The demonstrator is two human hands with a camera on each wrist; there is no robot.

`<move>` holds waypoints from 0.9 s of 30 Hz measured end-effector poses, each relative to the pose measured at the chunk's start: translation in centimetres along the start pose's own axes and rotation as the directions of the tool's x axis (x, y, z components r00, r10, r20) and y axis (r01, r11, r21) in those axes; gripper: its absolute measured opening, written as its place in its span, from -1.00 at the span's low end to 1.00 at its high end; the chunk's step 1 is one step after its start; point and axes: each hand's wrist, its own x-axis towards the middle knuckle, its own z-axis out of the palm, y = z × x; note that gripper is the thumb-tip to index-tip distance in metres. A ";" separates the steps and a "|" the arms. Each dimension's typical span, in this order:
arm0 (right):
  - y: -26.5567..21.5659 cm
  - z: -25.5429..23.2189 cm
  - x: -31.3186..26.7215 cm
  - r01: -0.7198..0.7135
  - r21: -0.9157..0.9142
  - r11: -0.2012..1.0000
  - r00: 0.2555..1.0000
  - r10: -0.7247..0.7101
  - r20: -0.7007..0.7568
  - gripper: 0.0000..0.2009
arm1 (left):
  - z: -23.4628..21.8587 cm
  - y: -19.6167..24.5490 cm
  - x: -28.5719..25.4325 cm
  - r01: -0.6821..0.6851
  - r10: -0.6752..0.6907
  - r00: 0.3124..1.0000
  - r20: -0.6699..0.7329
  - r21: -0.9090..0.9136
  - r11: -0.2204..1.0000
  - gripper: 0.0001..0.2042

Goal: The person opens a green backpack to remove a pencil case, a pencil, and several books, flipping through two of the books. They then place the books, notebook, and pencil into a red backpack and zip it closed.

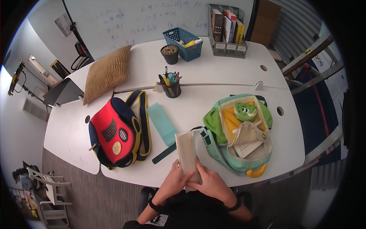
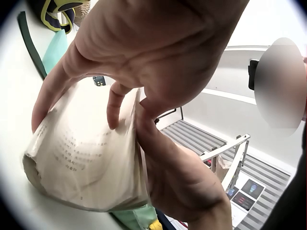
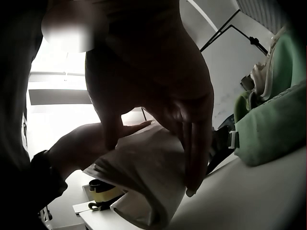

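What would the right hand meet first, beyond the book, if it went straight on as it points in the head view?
Past the book, likely the flat turquoise item on the table, ahead-left of the right hand; depth is unclear, so it could pass above.

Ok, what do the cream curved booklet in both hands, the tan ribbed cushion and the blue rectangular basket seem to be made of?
Cream curved booklet: matte paper, judging by printed text and thin, bending sheets. Tan ribbed cushion: soft fabric, perhaps corduroy, given its raised lines. Blue rectangular basket: likely smooth moulded plastic, with regular holes.
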 end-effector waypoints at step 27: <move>4.3 -1.9 -0.9 -0.353 -0.142 0.925 0.935 0.345 -0.081 -0.59 | -2.4 -0.3 -2.4 -0.194 0.225 0.971 -0.075 0.291 0.937 -0.44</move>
